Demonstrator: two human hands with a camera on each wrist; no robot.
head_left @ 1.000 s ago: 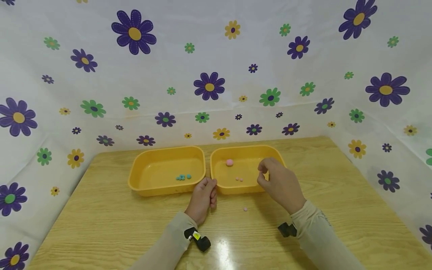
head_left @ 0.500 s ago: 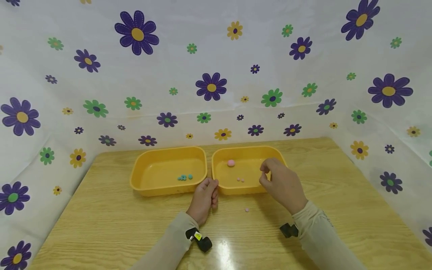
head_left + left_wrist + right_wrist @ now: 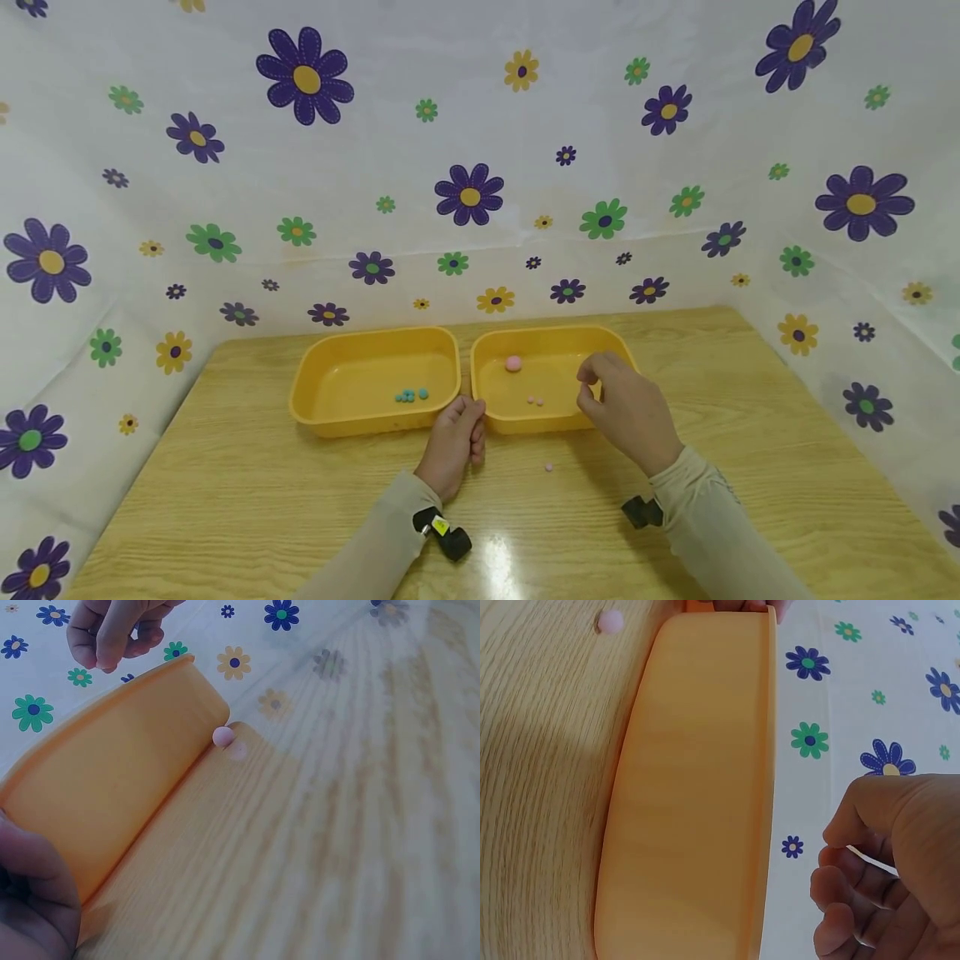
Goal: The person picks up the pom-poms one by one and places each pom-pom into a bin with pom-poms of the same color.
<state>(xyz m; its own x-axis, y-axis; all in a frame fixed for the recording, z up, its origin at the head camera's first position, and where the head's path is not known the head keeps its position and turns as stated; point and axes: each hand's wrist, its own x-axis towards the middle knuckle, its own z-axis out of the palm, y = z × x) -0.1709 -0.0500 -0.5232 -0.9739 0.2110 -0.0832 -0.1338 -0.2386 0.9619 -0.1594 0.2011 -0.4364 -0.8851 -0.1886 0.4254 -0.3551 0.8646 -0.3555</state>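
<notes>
My left hand (image 3: pixel 452 446) grips the near left corner of the right yellow tray (image 3: pixel 517 423), beside the left tray (image 3: pixel 352 427). Its thumb (image 3: pixel 34 859) lies against the tray wall in the left wrist view. Above the same tray's right end hangs my right hand (image 3: pixel 630 408), fingers loosely curled and thumb close to the index finger; nothing shows between them. A larger pink ball (image 3: pixel 513 363) and two tiny pink balls (image 3: pixel 539 402) lie inside that tray. Another small pink ball (image 3: pixel 548 467) is on the table in front of it.
Several small teal balls (image 3: pixel 408 395) sit near the front right of the left tray. The wooden table (image 3: pixel 247 500) is enclosed behind and at both sides by a white flower-printed cloth (image 3: pixel 390 142). Each wrist wears a black device (image 3: pixel 453 543).
The view shifts slightly. Both hands, the trays and the balls otherwise keep their places.
</notes>
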